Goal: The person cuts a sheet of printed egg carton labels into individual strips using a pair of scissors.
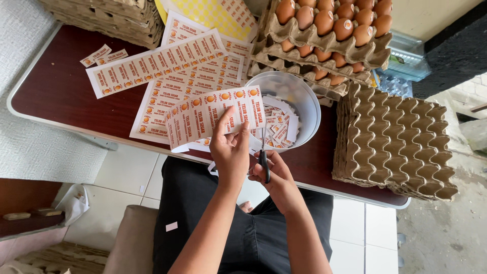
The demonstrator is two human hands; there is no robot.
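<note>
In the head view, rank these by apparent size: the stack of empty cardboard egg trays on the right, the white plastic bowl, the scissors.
1. Stack of empty brown cardboard egg trays, clearly largest.
2. Round white plastic bowl holding cut labels.
3. Black-handled scissors in the right hand, smallest, though partly hidden by the fingers.

White label sheets (213, 119), orange egg print; dark red table (61, 91).

Bare forearms, no sleeves — black trousers (258, 228).
</note>
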